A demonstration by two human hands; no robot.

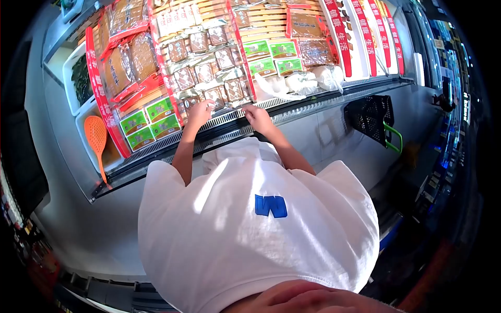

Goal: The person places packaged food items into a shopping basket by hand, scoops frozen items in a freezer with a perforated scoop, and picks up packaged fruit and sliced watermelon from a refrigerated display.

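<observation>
My left hand (200, 113) is at the front row of the middle section, its fingers bent in against a small clear-wrapped brown block (192, 103), which looks like pressed tofu. Part of that pack is covered by the fingers. Several similar wrapped blocks (204, 72) lie in rows behind it. Curled closed, my right hand (259, 119) hovers by the case's front rail (229, 116), near the end of a red divider strip (241, 44). Whatever its fingers may hold is hidden.
Green-labelled packs (140, 130) lie at left, with more green packs (276, 56) right of the middle. An orange slotted scoop (96, 136) rests over a white tub (82, 125). White plastic bags (308, 81) sit at the front edge. A black shopping basket (369, 117) stands at right.
</observation>
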